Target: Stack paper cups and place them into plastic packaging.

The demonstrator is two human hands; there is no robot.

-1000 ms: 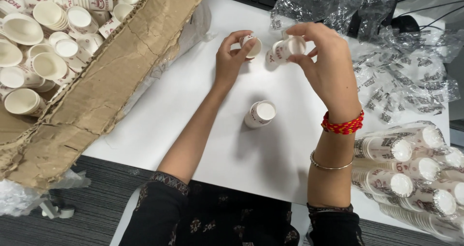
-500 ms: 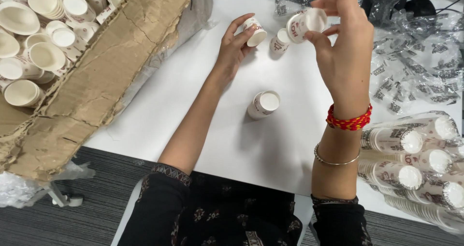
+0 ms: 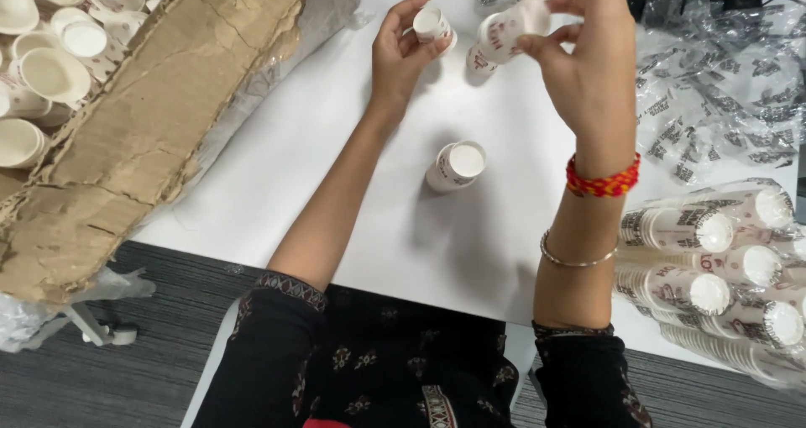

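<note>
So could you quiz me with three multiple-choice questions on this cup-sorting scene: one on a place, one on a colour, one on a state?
1. Where is the torn brown cardboard box? A left of the white table B right C under it
2. The woven wristband is: A blue B red C green
3. The lone small white paper cup mid-table: A crushed B held C free, untouched

A: it lies at the table's left edge. B: red thread on the right wrist. C: the left hand and right hand hold other cups.
</note>
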